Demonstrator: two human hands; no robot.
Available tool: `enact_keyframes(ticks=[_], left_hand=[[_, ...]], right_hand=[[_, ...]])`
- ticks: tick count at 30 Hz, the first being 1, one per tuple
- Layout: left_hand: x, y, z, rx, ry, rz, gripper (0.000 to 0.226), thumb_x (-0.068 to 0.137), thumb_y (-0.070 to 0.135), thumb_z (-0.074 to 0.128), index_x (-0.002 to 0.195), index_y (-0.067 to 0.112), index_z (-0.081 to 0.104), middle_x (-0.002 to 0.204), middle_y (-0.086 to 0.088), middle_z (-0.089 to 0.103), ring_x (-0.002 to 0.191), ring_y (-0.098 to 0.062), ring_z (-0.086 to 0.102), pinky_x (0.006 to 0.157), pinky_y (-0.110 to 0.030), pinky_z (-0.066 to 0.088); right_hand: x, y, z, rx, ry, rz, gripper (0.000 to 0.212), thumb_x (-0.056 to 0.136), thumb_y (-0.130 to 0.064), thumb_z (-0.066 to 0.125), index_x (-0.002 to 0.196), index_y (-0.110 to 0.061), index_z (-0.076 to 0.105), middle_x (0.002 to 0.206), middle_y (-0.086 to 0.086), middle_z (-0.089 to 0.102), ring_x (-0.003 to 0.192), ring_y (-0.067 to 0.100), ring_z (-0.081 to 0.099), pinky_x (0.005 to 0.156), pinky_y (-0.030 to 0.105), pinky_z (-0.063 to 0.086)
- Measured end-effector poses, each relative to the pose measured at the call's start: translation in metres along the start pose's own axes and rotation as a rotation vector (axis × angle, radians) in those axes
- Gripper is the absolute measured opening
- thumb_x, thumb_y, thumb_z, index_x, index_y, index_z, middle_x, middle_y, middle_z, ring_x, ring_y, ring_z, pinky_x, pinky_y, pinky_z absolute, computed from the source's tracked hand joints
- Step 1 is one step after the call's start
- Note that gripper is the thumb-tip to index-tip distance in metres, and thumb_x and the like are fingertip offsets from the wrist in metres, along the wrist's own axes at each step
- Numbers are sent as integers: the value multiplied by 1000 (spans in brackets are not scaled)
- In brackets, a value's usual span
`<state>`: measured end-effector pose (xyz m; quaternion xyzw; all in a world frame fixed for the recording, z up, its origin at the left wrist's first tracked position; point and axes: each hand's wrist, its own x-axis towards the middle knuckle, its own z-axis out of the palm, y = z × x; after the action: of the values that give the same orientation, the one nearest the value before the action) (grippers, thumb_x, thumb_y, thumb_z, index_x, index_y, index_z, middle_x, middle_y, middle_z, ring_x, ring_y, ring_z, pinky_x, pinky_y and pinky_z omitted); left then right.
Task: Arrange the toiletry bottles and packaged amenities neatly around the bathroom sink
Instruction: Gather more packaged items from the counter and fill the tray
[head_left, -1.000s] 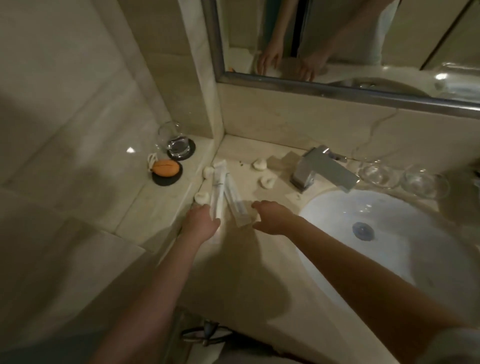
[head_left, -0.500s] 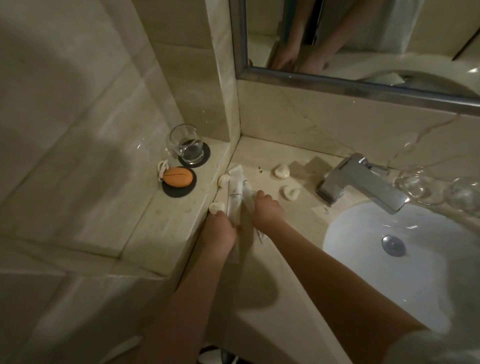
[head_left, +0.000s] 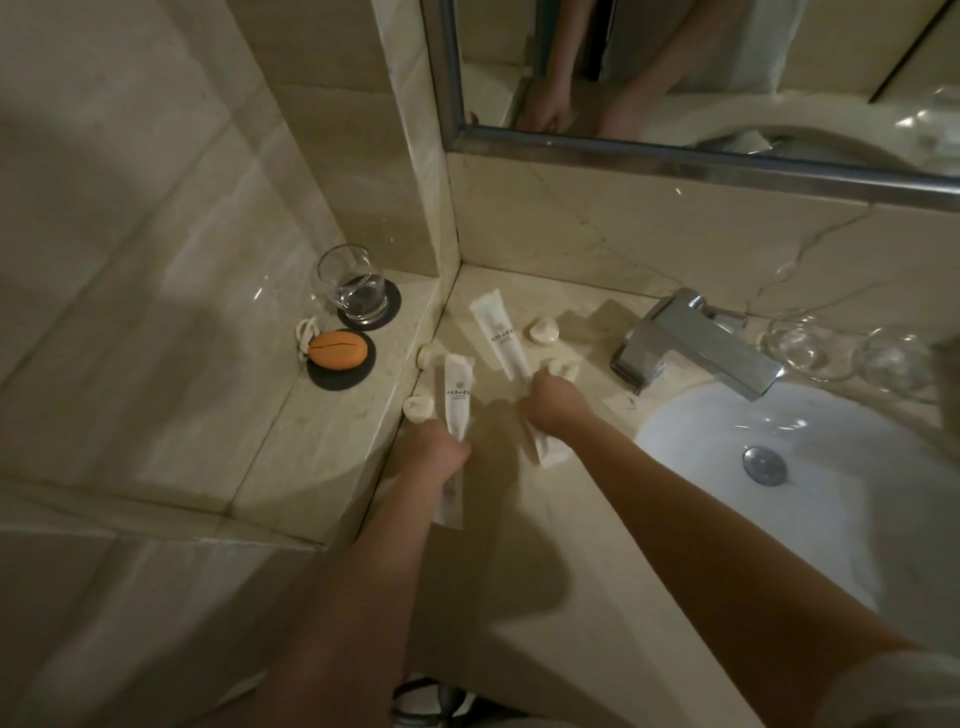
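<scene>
Both hands were down on the tabletop (head_left: 519, 597), left of the sink (head_left: 779, 519). Her left hand (head_left: 436, 452) was curled around the near end of a white tube (head_left: 457, 395). Her right hand (head_left: 553, 402) was closed on the near end of a second white tube (head_left: 501, 332), with another flat white packet (head_left: 545, 449) under her wrist; I could not tell if the fingers held that one too. Each tube lay flat. The left tube pointed almost straight away from her, toward the back wall. The right tube leaned a little, with its far end tipped toward the corner by the mirror (head_left: 675, 78). They lay near each other but not touching, like a narrow letter V. The tubes looked light and soft, the kind that dent if you squeeze hard. They looked smooth too, so they might slide on the shiny stone. I thought the best place to hold them was the flat near end or the middle, gently. Small pale round pieces (head_left: 543, 331) lay around the tubes, maybe little soaps or caps; I could not tell which. On the side ledge (head_left: 260, 441) stood a glass cup (head_left: 353, 283) on a dark coaster, and an orange soap (head_left: 337, 351) on another one. A silver tap (head_left: 691, 338) stood behind the sink, with two clear glasses (head_left: 800, 343) beside it. Lining up the tubes side by side looked like the job in hand.
</scene>
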<state>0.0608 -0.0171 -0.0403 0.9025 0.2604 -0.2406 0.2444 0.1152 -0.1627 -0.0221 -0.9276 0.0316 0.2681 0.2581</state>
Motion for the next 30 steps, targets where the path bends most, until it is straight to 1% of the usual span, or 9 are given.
enact_keyframes(ticks=[3,6,11,13,17,21,23,26,30], left_hand=[[-6,-1,-1,16,-23,54,30,83,30,59,108,14,62,104,-8,66,93,-25,62,79,-33,51],[-12,-2,-4,-75,-46,87,20,87,26,51,96,13,63,90,-7,64,76,-22,60,67,-29,46],[-23,2,-12,-302,-44,170,23,85,19,55,107,16,60,88,-5,67,81,-24,66,78,-39,56],[-31,7,-15,-346,-18,202,18,85,20,56,101,17,60,87,-5,67,80,-23,67,78,-39,56],[-60,27,-15,-446,-19,271,13,87,13,56,99,8,58,85,-7,61,67,-13,57,54,-23,43],[-92,53,-1,-508,-15,329,10,81,9,58,91,8,56,80,-6,58,69,-18,54,56,-24,41],[-109,68,11,-517,-13,366,9,80,8,60,88,10,54,75,-2,56,67,-18,53,55,-24,41],[-139,95,32,-529,-52,440,13,83,11,61,93,14,54,77,2,57,68,-15,56,55,-23,43],[-177,133,67,-563,-156,503,15,86,14,62,99,13,54,81,4,62,68,-7,59,58,-26,46]], right_hand=[[-11,4,-5,98,37,-36,27,91,-16,45,114,-2,50,108,15,61,97,31,61,78,38,50],[-25,10,-9,281,47,-69,18,90,-13,48,104,-3,52,92,11,62,76,25,62,72,39,54],[-48,19,-25,378,90,-117,15,89,-17,51,100,-6,52,87,9,58,65,19,55,59,31,48],[-57,27,-33,367,128,-132,18,89,-23,53,95,-6,52,87,12,59,67,21,54,60,31,44],[-79,52,-50,442,205,-139,37,91,-36,53,103,-1,57,93,18,63,84,32,60,73,41,49],[-110,86,-68,607,206,-162,40,96,-36,46,106,1,57,89,16,60,82,30,58,72,41,48],[-129,107,-78,659,204,-165,33,97,-31,44,102,-1,56,85,9,58,76,23,57,69,35,46],[-156,145,-91,730,263,-129,34,97,-27,45,94,6,51,77,8,56,66,17,54,62,28,42],[-195,202,-102,783,357,-72,33,96,-25,48,92,7,50,76,9,58,64,15,52,55,24,39]])
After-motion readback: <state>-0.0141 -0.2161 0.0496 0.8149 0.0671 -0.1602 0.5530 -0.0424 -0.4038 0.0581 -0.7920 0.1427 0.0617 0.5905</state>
